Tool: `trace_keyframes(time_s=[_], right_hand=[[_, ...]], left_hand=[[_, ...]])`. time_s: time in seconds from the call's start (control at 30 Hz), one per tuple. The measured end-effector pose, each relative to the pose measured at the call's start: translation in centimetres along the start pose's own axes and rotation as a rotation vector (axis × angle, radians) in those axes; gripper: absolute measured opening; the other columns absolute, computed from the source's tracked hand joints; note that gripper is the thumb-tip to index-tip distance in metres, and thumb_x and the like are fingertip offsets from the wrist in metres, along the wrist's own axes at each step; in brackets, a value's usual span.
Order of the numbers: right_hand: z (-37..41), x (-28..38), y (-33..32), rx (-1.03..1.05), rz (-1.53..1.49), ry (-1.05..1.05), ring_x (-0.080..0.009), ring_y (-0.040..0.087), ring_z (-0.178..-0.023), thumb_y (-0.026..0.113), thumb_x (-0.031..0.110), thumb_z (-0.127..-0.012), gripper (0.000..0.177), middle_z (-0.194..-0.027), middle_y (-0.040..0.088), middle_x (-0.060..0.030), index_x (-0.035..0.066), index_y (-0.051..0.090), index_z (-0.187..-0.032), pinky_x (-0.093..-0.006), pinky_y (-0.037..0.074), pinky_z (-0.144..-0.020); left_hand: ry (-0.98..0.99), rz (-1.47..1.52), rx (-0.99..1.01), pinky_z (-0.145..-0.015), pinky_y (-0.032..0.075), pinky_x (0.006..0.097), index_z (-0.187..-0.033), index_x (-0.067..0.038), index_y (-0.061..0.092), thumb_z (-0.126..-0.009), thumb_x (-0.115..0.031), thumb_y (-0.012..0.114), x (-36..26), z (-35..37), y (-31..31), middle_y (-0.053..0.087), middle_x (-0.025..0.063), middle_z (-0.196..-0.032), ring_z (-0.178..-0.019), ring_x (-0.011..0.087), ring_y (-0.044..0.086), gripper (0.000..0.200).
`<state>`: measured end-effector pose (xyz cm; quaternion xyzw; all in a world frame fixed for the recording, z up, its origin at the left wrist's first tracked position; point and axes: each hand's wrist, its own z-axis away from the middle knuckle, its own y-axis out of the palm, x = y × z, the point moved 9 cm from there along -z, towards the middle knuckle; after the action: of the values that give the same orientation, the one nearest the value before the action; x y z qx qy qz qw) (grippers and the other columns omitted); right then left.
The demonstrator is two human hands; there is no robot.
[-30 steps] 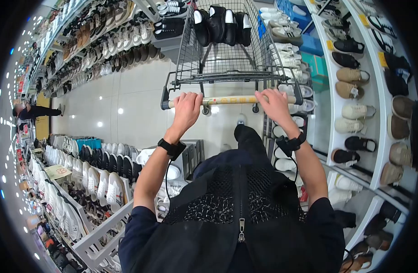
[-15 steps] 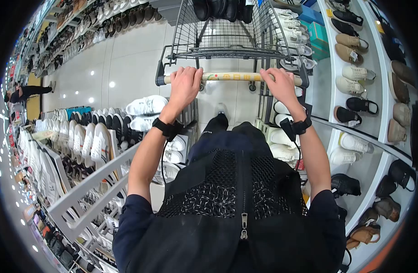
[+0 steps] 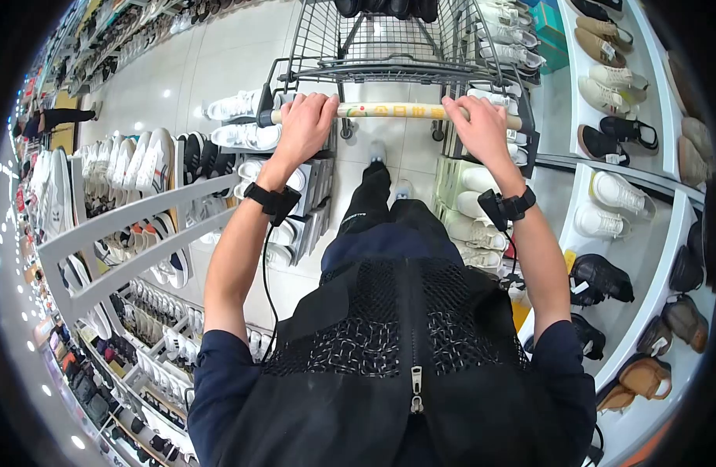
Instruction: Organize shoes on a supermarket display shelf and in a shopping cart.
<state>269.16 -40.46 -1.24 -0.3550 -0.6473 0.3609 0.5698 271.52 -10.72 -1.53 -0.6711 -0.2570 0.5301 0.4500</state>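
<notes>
Both my hands grip the pale handle bar [image 3: 389, 110] of a shopping cart [image 3: 389, 71], which has a dark wire basket. My left hand [image 3: 307, 123] is wrapped over the bar's left part, and my right hand [image 3: 481, 128] over its right part. Yellow lettering shows on the bar between them. Black footwear [image 3: 389, 8] sits at the cart's far end, cut off by the top edge of the view. A black strap with a small device and cable is on each wrist.
White shelves [image 3: 652, 233] with many shoes line my right. To my left stand racks of white sneakers [image 3: 151, 163] and a pale rail frame [image 3: 140, 218]. White shoes [image 3: 245, 136] lie close by the cart's left side. Tiled floor [image 3: 225, 62] runs ahead; a person in dark clothes [image 3: 58, 118] is far left.
I have walked forward with the cart, and the shelves and racks have slid back past me. Both hands keep their hold on the handle bar.
</notes>
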Motion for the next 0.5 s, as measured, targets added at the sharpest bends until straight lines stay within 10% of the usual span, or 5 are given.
trace_keyframes(time_s=[0.5], right_hand=[[16.0,4.0,0.6,-0.055,-0.027,0.077,-0.026,0.062,-0.09,0.06,0.044,-0.095,0.039,-0.085,0.069,-0.0068,0.008,0.074,-0.087,-0.04,0.036,-0.091]], left_hand=[[0.108,0.081,-0.007,-0.089,0.033,0.0416,-0.104,-0.011,0.068,-0.105,-0.031,0.049,-2.4,15.8,0.6,0.063,0.0032,-0.092,-0.095,0.0249,0.053,0.029]])
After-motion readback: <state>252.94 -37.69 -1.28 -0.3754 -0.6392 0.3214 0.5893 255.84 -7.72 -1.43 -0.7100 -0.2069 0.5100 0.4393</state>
